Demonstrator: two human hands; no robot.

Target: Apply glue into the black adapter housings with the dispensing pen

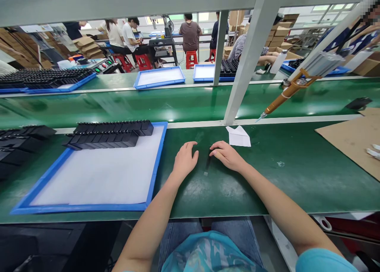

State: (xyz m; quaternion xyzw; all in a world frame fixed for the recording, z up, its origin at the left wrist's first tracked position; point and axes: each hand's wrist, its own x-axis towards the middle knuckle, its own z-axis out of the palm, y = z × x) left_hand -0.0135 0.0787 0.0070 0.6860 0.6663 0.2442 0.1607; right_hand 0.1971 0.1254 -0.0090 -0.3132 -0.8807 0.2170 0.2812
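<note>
My left hand (186, 158) hovers low over the green bench, its thumb and fingers apart and nothing between them. To its right, my right hand (228, 156) has its bent fingertips at the upper end of a thin black strip (208, 166), apparently pinching it. The strip has a pale lower end and points toward me; its exact kind is too small to tell. Just beyond my right hand lies a creased piece of white paper (239, 136). Left of my left hand, a blue-rimmed tray (157, 165) with a white liner carries rows of black box-shaped parts (103, 139) along its far side.
More black parts (20, 149) stand at the far left. A dispensing gun with an orange-brown barrel (283, 99) hangs at the right, tip down. Cardboard (350, 141) covers the right bench. A grey post (247, 58) rises ahead. Several people sit beyond the green belt (166, 105).
</note>
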